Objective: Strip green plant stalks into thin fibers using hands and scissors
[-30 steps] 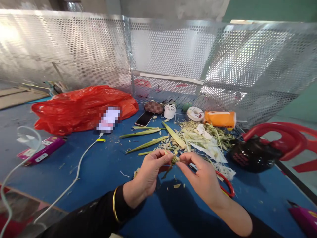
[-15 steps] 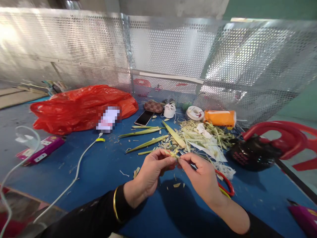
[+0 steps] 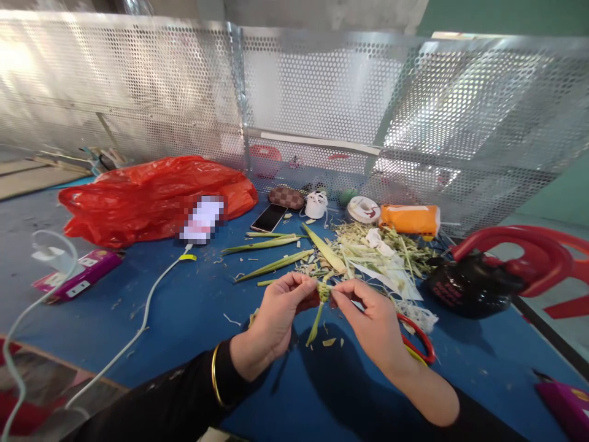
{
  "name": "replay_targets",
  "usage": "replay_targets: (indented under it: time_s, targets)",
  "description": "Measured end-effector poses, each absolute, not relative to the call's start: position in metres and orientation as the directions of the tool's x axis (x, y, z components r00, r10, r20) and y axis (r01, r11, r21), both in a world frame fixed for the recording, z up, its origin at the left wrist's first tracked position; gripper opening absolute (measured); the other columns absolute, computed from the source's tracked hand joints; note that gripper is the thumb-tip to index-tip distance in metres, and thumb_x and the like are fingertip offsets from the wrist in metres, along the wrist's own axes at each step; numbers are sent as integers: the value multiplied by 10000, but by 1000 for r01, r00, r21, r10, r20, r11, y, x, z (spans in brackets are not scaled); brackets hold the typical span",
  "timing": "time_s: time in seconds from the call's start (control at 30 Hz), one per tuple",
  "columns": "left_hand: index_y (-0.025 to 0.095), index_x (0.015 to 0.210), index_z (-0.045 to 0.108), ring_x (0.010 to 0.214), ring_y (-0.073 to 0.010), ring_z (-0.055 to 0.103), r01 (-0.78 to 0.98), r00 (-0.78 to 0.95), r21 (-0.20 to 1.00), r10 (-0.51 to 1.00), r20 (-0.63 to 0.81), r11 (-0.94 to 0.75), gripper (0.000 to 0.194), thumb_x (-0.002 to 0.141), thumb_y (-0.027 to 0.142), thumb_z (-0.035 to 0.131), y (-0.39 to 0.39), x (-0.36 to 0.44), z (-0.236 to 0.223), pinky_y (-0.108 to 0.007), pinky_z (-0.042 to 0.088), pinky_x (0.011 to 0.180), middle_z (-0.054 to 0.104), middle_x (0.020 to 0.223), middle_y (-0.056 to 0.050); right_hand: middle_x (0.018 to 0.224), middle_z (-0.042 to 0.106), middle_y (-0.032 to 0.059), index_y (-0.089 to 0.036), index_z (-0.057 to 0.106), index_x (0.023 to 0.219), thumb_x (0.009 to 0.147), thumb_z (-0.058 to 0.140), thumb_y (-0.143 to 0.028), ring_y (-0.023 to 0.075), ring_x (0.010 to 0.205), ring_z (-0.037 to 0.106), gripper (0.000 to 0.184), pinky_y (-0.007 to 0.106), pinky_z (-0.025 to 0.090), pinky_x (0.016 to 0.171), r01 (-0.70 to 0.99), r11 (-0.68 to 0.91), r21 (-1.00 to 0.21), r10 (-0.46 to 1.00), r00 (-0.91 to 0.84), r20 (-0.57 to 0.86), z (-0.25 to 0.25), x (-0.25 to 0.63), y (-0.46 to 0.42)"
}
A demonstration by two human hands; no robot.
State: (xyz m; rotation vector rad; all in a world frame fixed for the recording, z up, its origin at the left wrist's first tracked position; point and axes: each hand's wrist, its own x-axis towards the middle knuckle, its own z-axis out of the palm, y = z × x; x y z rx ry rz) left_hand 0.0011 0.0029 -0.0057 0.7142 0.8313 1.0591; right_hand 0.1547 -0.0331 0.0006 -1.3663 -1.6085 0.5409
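A small woven knot of pale green leaf strips (image 3: pixel 324 292) is held up between my two hands, with a tail of leaf hanging below it. My left hand (image 3: pixel 280 313) is closed, thumb and fingers pinching the knot's left side. My right hand (image 3: pixel 370 322) is closed too, its thumb and forefinger pinching at the knot's right side; a thin pale end shows at those fingertips. Just beyond lie long green leaf pieces (image 3: pixel 276 265) and a broader pale leaf (image 3: pixel 326 248). Red-handled scissors (image 3: pixel 426 341) lie partly hidden behind my right forearm.
Leaf scraps (image 3: pixel 354 240) are heaped ahead, near a tape roll (image 3: pixel 363 210), an orange packet (image 3: pixel 410 220) and a dark phone (image 3: pixel 269 218). A red plastic bag (image 3: pixel 151 196) and charging phone (image 3: pixel 202 220) lie left. A black jar (image 3: pixel 469 285) stands right.
The leaf knot has turned between my fingers, so its woven face and a downward-hanging tail now show. Both hands stay in nearly the same place.
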Motion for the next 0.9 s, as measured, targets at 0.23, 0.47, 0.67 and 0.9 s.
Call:
replay_targets:
  time_s: [0.23, 0.47, 0.67, 0.9]
  targets:
    - [153, 801, 636, 650, -101, 609, -513, 303, 762, 914, -271, 396, 322, 724, 447, 741, 4, 1, -5, -235, 497, 678, 644, 737, -7, 756, 632, 11, -212, 593, 783, 901, 532, -200, 155, 706, 591, 134, 268, 466, 685, 599, 451, -661, 831, -13, 556, -4, 159, -31]
    - [154, 727, 611, 605, -96, 627, -362, 415, 811, 859, -301, 459, 294, 604, 294, 839, -1, 0, 2, -219, 468, 670, 617, 673, 26, 847, 664, 37, -214, 621, 874, 888, 559, -190, 183, 817, 629, 68, 305, 486, 768, 637, 478, -605, 793, -17, 609, -5, 163, -29]
    - [142, 726, 624, 550, -74, 580, -312, 389, 858, 878, -277, 409, 262, 615, 273, 822, 1, 0, -2, -193, 423, 592, 597, 630, 30, 836, 676, 29, -204, 637, 837, 880, 571, -281, 186, 792, 630, 110, 288, 493, 742, 561, 349, -751, 889, 54, 454, 1, 161, -28]
    - [152, 785, 660, 617, -117, 628, -243, 435, 874, 853, -290, 421, 305, 616, 349, 821, -1, 3, -3, -221, 440, 606, 636, 704, 3, 720, 657, 15, -200, 616, 706, 879, 556, -267, 174, 695, 607, 195, 277, 480, 676, 569, 298, -767, 918, 48, 392, -1, 161, -27]
